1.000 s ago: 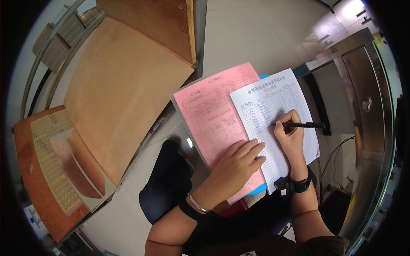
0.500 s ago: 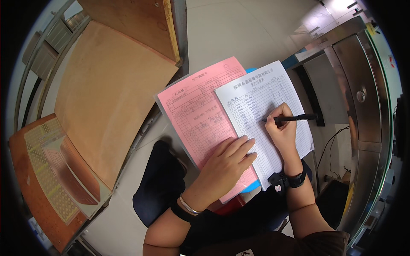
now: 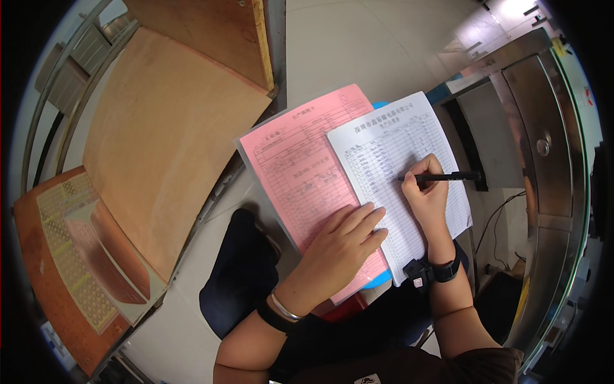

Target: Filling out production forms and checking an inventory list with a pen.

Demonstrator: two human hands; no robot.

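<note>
A black pen (image 3: 455,176) is pinched in my right hand (image 3: 427,192), its tip at a filled-in row of a white form (image 3: 377,144). The form is the top sheet of a stack with a printed table and handwriting. My left hand (image 3: 339,253) lies flat with fingers stretched out, across the left edge of the white stack and the pink sheet (image 3: 288,147) in a clear sleeve. That pink sheet lies to the left, partly covered by the white stack. Something blue (image 3: 378,280) shows under the papers, which rest over my lap.
To the left stands a wooden board surface (image 3: 169,121) with an upright panel (image 3: 211,32) behind it. Patterned copper-coloured sheets (image 3: 105,249) lie at its near end. A metal cabinet with a drawer (image 3: 540,121) is at the right, with black cables (image 3: 495,221) beneath.
The view and papers have shifted very slightly. My right hand and pen have moved a little to the right along the form; my left hand stays on the papers.
</note>
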